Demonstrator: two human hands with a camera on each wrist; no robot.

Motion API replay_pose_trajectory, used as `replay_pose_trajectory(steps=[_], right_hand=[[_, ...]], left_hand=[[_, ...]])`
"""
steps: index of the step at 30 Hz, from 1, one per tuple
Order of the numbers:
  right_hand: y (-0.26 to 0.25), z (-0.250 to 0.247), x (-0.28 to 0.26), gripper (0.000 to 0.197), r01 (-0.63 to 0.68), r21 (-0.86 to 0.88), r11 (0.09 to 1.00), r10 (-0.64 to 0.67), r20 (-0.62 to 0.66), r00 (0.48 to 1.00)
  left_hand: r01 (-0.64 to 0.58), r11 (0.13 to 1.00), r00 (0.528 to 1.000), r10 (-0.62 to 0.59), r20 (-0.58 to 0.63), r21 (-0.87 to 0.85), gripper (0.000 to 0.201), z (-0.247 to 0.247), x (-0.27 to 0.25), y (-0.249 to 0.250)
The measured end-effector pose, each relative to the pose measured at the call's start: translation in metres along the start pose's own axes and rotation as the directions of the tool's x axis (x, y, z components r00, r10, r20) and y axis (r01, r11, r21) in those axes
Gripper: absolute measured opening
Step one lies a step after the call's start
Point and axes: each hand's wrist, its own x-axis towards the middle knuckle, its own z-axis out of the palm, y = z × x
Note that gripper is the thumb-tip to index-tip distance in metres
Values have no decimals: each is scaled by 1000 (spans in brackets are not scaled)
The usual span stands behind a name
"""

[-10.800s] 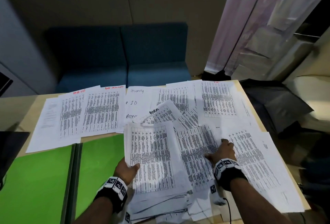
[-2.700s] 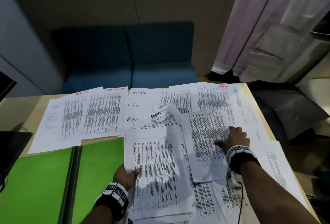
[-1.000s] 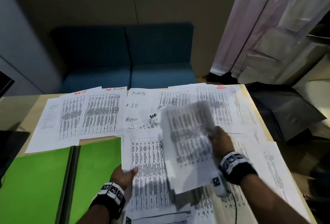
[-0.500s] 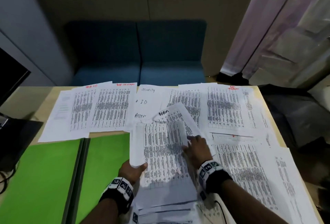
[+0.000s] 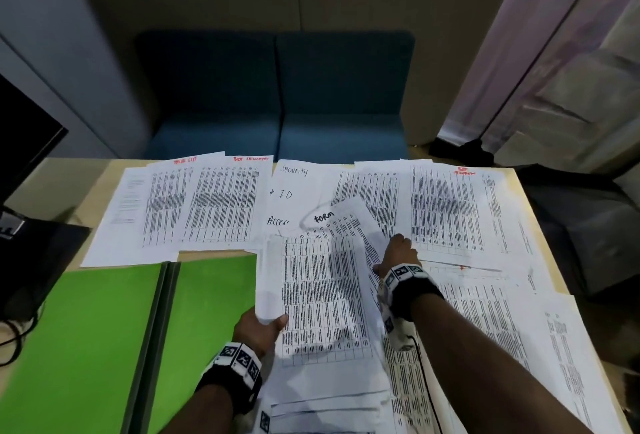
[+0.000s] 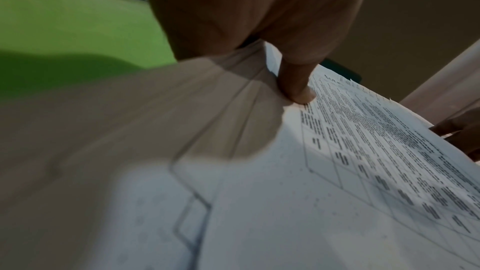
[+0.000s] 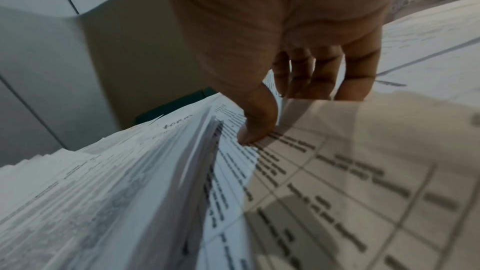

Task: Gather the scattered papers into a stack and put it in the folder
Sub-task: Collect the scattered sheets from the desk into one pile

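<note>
A stack of printed papers point(image 5: 322, 295) lies lifted at the table's near middle. My left hand point(image 5: 273, 321) grips its left edge, thumb point(image 6: 298, 89) on top and fingers underneath. At the stack's far right corner my right hand point(image 5: 398, 246) pinches a printed sheet point(image 7: 350, 171), thumb point(image 7: 254, 130) on it and fingers tucked under its edge. The open green folder point(image 5: 104, 347) lies flat to the left. Loose sheets cover the far left point(image 5: 194, 205), far right point(image 5: 446, 205) and near right point(image 5: 502, 329). A sheet marked "form" point(image 5: 346, 222) pokes out behind the stack.
A dark monitor point(image 5: 20, 142) and a black device with cables point(image 5: 34, 260) stand at the left edge. Behind the table is a blue sofa point(image 5: 277, 97). The table's right edge point(image 5: 543, 243) borders a dark bag point(image 5: 588, 225).
My right hand carried a sheet through the air onto the stack, then slid forward and right to the stack's far corner. My left hand kept its grip on the stack.
</note>
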Motion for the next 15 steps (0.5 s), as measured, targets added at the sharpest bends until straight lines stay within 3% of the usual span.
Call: replay_pose_trajectory(steps=[2, 5, 9, 15], right_hand=[[-3, 0, 1, 62, 27, 46, 999, -28, 22, 999], [-7, -4, 4, 25, 9, 85, 996, -17, 98, 995], [4, -8, 14, 32, -71, 301, 951, 60, 48, 997], [12, -20, 30, 33, -150, 386, 910, 202, -98, 974]], left_hand=[[1, 1000, 1000, -1, 4, 6, 45, 0, 0, 1], [-2, 1000, 1000, 2, 12, 5, 43, -1, 1, 2], [-3, 1000, 1000, 3, 1, 20, 38, -1, 2, 0], [5, 1000, 1000, -5, 10, 30, 40, -3, 0, 1]])
